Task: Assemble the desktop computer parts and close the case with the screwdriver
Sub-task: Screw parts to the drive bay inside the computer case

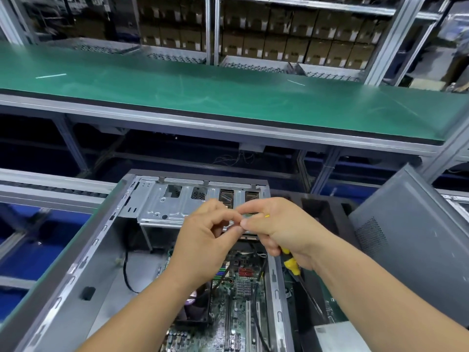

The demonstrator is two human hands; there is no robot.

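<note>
The open computer case point(106, 250) lies on its side at the near edge of the worktop point(15, 323), circuit board point(238, 301) exposed inside. It looks heavy and stiff, with thin metal rims best gripped along the folded edges; the board is fragile, so keep off it. Above the drive cage point(162, 207), the left hand point(203, 247) pinches something too small to make out, probably a screw: light and easy to drop. The right hand point(281, 229) meets it fingertip to fingertip, its lower fingers curled round the yellow screwdriver point(291, 262). The side panel point(416, 240) leans at the right.
</note>
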